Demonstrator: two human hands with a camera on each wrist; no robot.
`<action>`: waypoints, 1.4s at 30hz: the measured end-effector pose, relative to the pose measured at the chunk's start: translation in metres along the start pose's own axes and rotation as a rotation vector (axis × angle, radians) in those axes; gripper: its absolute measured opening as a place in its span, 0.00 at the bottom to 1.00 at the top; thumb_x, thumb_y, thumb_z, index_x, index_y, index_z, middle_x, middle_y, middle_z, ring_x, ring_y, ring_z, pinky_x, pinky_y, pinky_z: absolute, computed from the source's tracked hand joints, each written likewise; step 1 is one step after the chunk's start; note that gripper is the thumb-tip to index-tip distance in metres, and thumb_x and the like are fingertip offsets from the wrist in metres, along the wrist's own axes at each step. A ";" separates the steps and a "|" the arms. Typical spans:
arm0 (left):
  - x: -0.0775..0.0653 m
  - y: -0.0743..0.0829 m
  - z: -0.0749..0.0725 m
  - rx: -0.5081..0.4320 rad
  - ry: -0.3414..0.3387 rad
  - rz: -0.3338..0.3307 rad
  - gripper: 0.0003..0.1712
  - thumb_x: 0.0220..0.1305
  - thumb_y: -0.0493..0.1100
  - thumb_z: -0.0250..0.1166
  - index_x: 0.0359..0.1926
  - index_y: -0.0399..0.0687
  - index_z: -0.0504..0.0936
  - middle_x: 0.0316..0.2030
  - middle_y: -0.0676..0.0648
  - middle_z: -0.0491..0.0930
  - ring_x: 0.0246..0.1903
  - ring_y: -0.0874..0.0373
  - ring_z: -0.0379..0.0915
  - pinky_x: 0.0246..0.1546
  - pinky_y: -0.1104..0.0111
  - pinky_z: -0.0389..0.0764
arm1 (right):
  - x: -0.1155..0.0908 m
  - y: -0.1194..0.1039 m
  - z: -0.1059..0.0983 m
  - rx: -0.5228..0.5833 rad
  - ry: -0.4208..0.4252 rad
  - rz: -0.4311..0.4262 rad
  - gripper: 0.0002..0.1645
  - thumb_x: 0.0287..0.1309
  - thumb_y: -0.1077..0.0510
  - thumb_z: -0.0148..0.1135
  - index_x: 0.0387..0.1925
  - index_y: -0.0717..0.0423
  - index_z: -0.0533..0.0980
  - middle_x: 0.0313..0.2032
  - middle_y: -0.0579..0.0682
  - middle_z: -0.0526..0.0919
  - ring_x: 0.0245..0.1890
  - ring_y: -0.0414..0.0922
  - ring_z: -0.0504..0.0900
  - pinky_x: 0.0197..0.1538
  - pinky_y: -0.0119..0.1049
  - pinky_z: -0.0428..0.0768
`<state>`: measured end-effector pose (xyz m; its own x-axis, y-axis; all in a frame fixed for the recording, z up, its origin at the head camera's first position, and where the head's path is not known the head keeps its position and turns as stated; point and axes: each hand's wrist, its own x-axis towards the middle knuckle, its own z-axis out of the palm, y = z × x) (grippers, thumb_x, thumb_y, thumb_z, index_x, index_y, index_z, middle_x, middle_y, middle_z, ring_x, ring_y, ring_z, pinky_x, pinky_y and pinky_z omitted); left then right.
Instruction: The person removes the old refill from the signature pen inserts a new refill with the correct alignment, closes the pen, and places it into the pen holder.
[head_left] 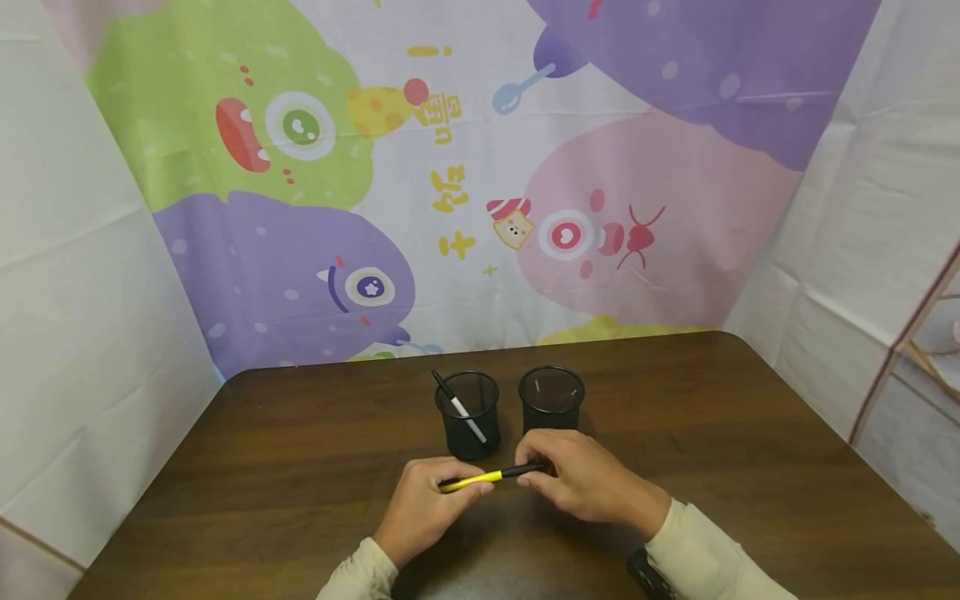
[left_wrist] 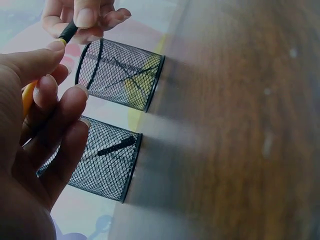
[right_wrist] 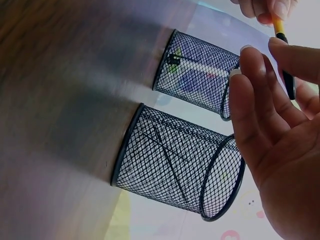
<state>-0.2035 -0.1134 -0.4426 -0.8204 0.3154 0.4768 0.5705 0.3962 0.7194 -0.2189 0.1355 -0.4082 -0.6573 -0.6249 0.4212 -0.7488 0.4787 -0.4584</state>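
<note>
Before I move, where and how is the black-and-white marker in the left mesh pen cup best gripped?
I would pinch the black-and-white marker by its black upper end, coming from above left. It leans that way, and this end sticks out of the mesh pen cup; the lower part sits inside.

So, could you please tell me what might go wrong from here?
The pen is held above the table between the left hand and the right hand; if one lets go early, it may slip and drop. The right hand is near the right mesh cup, so a knuckle might bump it. The marker pokes above the rim of the left mesh cup, so a passing hand could catch it.
</note>
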 end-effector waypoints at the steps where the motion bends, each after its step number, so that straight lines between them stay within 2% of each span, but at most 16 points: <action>1: 0.000 0.000 0.000 0.000 0.001 0.001 0.04 0.58 0.50 0.75 0.34 0.59 0.90 0.27 0.63 0.83 0.22 0.66 0.72 0.23 0.71 0.75 | 0.000 0.000 0.000 0.003 -0.004 0.005 0.12 0.59 0.56 0.72 0.36 0.40 0.75 0.31 0.31 0.76 0.31 0.34 0.75 0.36 0.32 0.75; 7: -0.001 -0.002 0.000 -0.013 -0.012 0.019 0.04 0.59 0.49 0.75 0.35 0.59 0.90 0.28 0.63 0.83 0.23 0.66 0.73 0.24 0.71 0.76 | -0.001 0.000 -0.001 0.032 -0.039 0.037 0.05 0.67 0.46 0.65 0.40 0.39 0.79 0.33 0.30 0.79 0.32 0.32 0.77 0.38 0.32 0.78; 14: -0.001 -0.002 0.001 -0.041 -0.041 0.029 0.06 0.60 0.50 0.74 0.37 0.58 0.91 0.29 0.62 0.84 0.24 0.66 0.74 0.24 0.69 0.77 | -0.001 0.002 -0.003 0.060 -0.089 0.053 0.18 0.74 0.41 0.52 0.40 0.42 0.84 0.33 0.30 0.80 0.31 0.32 0.77 0.38 0.33 0.78; 19: -0.001 -0.001 0.001 -0.038 -0.037 0.027 0.05 0.59 0.49 0.75 0.37 0.60 0.91 0.29 0.63 0.84 0.24 0.66 0.73 0.24 0.70 0.77 | -0.001 0.003 -0.002 0.053 -0.113 0.036 0.20 0.75 0.42 0.49 0.33 0.43 0.82 0.26 0.31 0.74 0.25 0.32 0.72 0.31 0.30 0.74; 24: -0.001 -0.001 0.001 -0.041 -0.030 0.028 0.05 0.59 0.50 0.74 0.37 0.60 0.91 0.29 0.64 0.84 0.24 0.66 0.74 0.24 0.69 0.77 | 0.000 0.003 -0.002 0.064 -0.126 0.031 0.19 0.75 0.45 0.51 0.27 0.42 0.78 0.21 0.32 0.69 0.21 0.30 0.68 0.27 0.29 0.71; 34: -0.001 -0.001 0.001 -0.032 -0.024 0.047 0.05 0.61 0.50 0.73 0.36 0.58 0.90 0.29 0.62 0.84 0.24 0.67 0.74 0.25 0.70 0.78 | 0.000 0.000 -0.001 0.036 -0.093 -0.004 0.09 0.70 0.49 0.60 0.35 0.45 0.82 0.28 0.30 0.77 0.27 0.31 0.74 0.33 0.30 0.75; 39: -0.001 -0.003 0.002 -0.051 -0.036 0.047 0.05 0.62 0.49 0.72 0.35 0.56 0.90 0.25 0.56 0.84 0.23 0.66 0.76 0.23 0.70 0.77 | -0.001 0.000 -0.001 0.028 -0.073 -0.009 0.04 0.67 0.51 0.65 0.35 0.43 0.79 0.30 0.30 0.76 0.29 0.32 0.73 0.36 0.31 0.75; 42: -0.001 -0.003 0.002 -0.061 -0.048 0.027 0.05 0.62 0.49 0.72 0.35 0.55 0.90 0.24 0.52 0.83 0.22 0.65 0.76 0.23 0.70 0.77 | -0.001 0.000 -0.001 0.033 -0.063 -0.004 0.05 0.65 0.53 0.67 0.35 0.42 0.77 0.30 0.31 0.76 0.30 0.32 0.73 0.37 0.32 0.75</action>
<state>-0.2040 -0.1133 -0.4463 -0.8012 0.3665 0.4730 0.5878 0.3342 0.7367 -0.2186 0.1363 -0.4080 -0.6466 -0.6652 0.3735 -0.7478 0.4560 -0.4825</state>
